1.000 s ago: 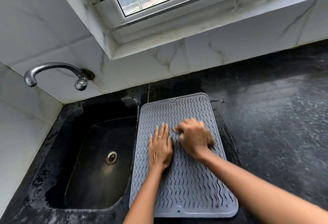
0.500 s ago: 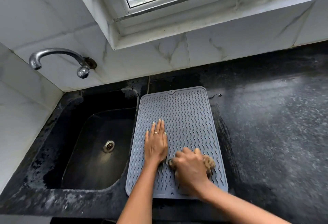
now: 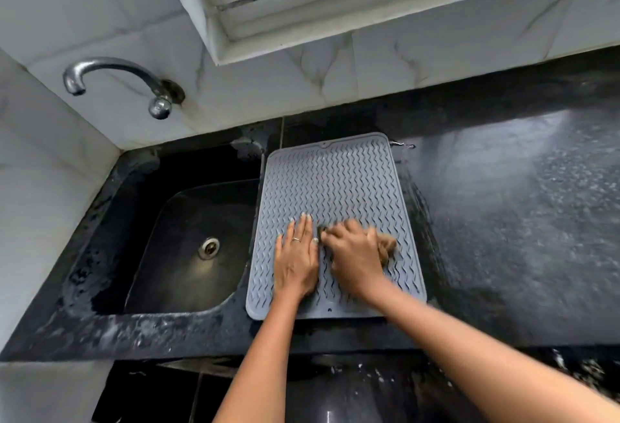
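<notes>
A grey ribbed drying mat [image 3: 330, 181] lies flat on the black counter beside the sink. My left hand [image 3: 297, 258] presses flat on the mat's near-left part, fingers straight, a ring on one finger. Right beside it my right hand [image 3: 354, 253] grips a brown scrubbing sponge [image 3: 385, 246] and holds it against the mat. Most of the sponge is hidden under the hand; only its right end shows, blurred.
A black sink [image 3: 188, 248] with a metal drain [image 3: 208, 248] lies left of the mat. A chrome tap [image 3: 110, 77] sticks out of the marble wall above it. Wet black counter [image 3: 520, 221] stretches to the right. A window ledge [image 3: 335, 25] runs overhead.
My right hand swept the sponge down the mat toward me, then back up a little beside the left hand. The left hand stayed pressed on the mat. The camera view pulled back.
</notes>
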`<state>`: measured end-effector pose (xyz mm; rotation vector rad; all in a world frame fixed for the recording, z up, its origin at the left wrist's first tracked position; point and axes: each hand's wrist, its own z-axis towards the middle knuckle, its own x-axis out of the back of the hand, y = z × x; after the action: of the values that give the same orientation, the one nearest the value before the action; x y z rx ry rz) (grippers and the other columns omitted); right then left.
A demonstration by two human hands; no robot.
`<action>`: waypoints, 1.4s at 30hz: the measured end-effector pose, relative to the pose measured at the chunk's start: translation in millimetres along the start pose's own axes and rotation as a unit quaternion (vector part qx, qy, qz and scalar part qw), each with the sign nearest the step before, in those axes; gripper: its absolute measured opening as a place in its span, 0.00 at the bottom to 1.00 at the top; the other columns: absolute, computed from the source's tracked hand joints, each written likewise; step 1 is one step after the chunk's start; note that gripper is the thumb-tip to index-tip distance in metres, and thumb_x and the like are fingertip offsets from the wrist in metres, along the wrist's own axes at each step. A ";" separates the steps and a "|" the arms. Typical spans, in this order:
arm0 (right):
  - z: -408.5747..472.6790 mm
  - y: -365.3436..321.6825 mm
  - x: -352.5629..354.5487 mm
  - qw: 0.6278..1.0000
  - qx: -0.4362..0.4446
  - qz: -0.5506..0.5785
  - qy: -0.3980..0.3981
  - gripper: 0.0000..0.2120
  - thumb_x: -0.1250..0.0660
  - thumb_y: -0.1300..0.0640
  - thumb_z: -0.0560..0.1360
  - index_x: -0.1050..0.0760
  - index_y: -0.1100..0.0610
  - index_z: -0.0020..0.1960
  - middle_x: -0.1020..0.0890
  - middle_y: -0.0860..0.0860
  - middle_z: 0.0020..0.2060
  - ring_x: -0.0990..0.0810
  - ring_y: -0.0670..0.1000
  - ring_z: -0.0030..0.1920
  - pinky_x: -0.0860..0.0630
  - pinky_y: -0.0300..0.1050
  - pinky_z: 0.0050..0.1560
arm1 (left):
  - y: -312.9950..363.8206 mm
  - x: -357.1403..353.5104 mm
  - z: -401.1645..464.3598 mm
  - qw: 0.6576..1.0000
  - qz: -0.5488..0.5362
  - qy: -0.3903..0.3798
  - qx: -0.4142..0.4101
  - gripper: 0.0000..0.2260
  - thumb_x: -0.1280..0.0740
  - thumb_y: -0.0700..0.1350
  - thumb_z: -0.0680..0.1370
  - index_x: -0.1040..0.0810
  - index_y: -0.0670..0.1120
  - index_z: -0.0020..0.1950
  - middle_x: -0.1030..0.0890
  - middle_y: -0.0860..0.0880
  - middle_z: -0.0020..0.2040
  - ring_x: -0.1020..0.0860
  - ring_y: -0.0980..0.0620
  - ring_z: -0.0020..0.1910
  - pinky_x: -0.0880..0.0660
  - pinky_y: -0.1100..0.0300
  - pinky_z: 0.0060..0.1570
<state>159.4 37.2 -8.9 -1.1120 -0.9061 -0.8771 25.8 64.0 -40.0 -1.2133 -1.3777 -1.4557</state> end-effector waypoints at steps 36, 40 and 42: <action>-67.1 -24.6 20.9 1.000 -0.009 0.009 -0.005 0.12 0.34 0.65 0.66 0.17 0.52 0.43 0.17 0.49 0.39 0.23 0.54 0.43 0.31 0.49 0.44 | -9.2 11.5 -60.3 0.999 0.022 -0.050 0.001 0.24 0.55 0.51 0.83 0.56 0.48 0.78 0.55 0.50 0.79 0.57 0.49 0.78 0.60 0.52 0.75; -96.2 -22.6 29.7 0.997 0.052 0.050 -0.042 0.08 0.28 0.65 0.62 0.17 0.52 0.33 0.18 0.47 0.29 0.23 0.52 0.34 0.32 0.47 0.37 | -9.8 7.1 -60.1 0.999 0.019 -0.044 0.004 0.24 0.55 0.52 0.83 0.56 0.48 0.78 0.55 0.51 0.79 0.58 0.50 0.78 0.61 0.52 0.74; -81.0 -20.7 37.0 0.993 0.014 0.096 -0.063 0.06 0.29 0.60 0.66 0.16 0.50 0.35 0.16 0.46 0.33 0.21 0.50 0.38 0.30 0.46 0.42 | -10.7 7.4 -59.7 0.999 0.015 -0.043 0.001 0.24 0.55 0.52 0.83 0.56 0.48 0.78 0.55 0.51 0.79 0.58 0.50 0.78 0.62 0.53 0.74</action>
<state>166.7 -50.3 16.6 -1.2186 -0.8960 -0.6399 6.2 6.6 -33.0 -1.3040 -1.4121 -1.3939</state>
